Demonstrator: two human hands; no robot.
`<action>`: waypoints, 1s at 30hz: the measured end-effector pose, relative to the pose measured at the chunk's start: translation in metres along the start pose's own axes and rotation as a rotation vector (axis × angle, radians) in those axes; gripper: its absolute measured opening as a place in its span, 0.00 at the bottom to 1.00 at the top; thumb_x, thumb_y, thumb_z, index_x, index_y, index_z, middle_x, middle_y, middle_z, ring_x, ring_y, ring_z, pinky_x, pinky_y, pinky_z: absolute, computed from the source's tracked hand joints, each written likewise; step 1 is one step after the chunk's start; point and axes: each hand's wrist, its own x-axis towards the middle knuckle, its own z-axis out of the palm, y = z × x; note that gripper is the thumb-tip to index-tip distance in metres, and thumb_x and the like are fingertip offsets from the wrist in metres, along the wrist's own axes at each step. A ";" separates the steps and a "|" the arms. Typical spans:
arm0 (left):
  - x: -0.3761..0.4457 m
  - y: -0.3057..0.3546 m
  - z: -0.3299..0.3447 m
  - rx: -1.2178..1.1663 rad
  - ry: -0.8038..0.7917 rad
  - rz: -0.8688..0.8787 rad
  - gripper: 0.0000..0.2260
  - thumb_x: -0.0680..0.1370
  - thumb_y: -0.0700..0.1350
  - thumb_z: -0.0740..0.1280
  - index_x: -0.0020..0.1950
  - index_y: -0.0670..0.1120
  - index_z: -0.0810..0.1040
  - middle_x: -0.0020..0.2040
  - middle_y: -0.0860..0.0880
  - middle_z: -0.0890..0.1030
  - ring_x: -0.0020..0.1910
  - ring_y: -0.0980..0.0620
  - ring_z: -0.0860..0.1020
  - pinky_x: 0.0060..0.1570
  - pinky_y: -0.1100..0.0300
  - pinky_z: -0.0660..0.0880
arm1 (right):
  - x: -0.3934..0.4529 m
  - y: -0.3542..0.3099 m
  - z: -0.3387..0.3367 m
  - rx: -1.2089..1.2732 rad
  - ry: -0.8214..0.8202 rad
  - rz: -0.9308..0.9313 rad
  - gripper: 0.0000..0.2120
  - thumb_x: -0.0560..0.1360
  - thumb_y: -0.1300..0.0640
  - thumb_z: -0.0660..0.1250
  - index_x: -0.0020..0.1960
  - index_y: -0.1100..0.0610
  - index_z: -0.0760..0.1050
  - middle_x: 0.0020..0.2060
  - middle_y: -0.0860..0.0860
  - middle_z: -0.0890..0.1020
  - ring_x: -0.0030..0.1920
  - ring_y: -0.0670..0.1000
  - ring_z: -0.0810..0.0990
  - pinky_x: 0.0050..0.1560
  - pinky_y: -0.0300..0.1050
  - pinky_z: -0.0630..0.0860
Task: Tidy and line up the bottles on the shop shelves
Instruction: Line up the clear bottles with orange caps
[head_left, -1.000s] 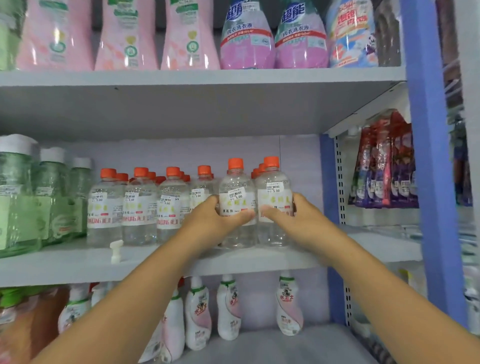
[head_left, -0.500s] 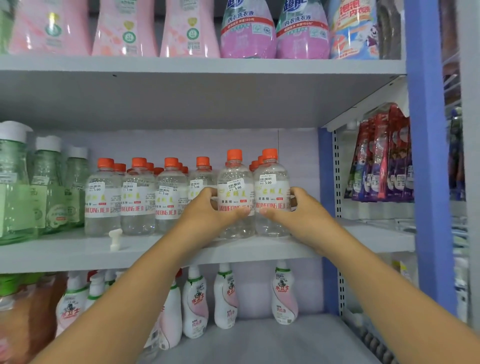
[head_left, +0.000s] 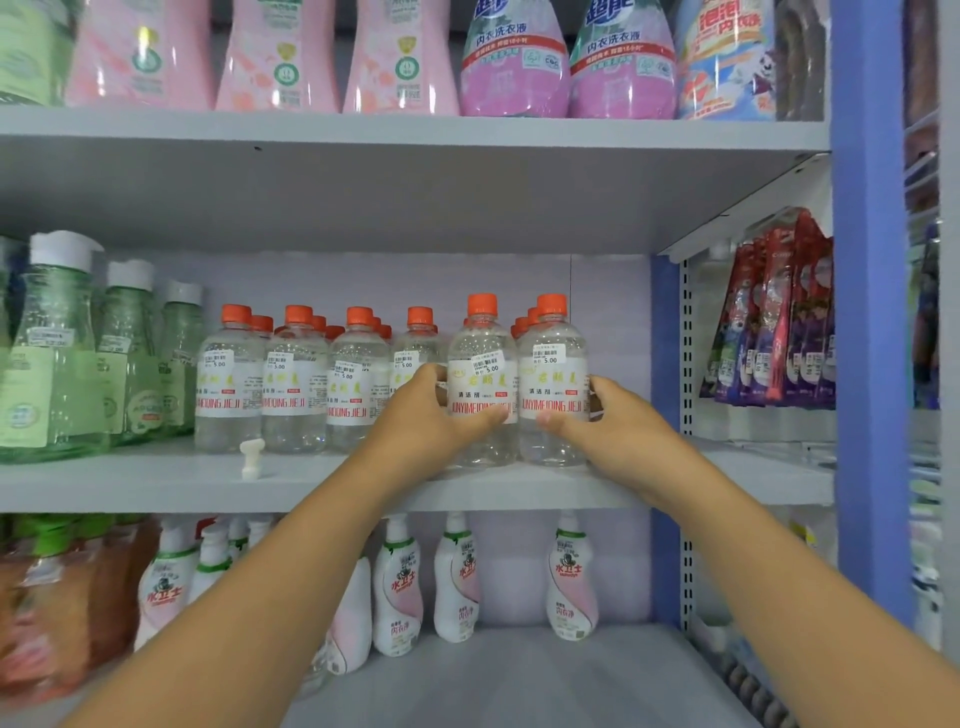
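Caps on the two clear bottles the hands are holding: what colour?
Orange caps, seen in the head view, the only one.

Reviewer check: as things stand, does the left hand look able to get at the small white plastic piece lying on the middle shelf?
Probably yes. The small white plastic piece lies alone near the shelf's front edge, before the orange-capped bottles, nothing covering it. But the left hand grips a clear bottle and must let go first.

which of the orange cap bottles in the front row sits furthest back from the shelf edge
The fourth bottle from the left, just left of the left hand. It stands deeper on the shelf and looks smaller than its neighbours; the hand partly hides it.
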 end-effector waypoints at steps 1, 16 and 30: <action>0.000 0.000 0.000 -0.003 0.002 -0.001 0.30 0.69 0.64 0.77 0.65 0.56 0.72 0.53 0.61 0.80 0.48 0.63 0.80 0.40 0.62 0.77 | 0.001 0.000 0.000 0.007 -0.006 0.001 0.18 0.74 0.42 0.75 0.60 0.43 0.75 0.49 0.36 0.81 0.47 0.38 0.80 0.38 0.37 0.74; -0.105 -0.036 -0.024 -0.040 0.358 0.398 0.19 0.79 0.56 0.71 0.68 0.58 0.73 0.63 0.60 0.79 0.64 0.59 0.77 0.61 0.67 0.74 | -0.076 0.001 0.032 0.226 0.505 -0.527 0.15 0.80 0.57 0.68 0.66 0.54 0.74 0.58 0.50 0.80 0.58 0.48 0.80 0.61 0.45 0.77; -0.158 -0.328 -0.130 -0.047 0.466 -0.449 0.21 0.76 0.47 0.76 0.66 0.47 0.75 0.55 0.52 0.80 0.55 0.49 0.80 0.53 0.59 0.72 | -0.082 0.063 0.334 0.113 -0.260 0.284 0.35 0.73 0.43 0.75 0.74 0.50 0.66 0.63 0.48 0.72 0.63 0.51 0.76 0.58 0.44 0.75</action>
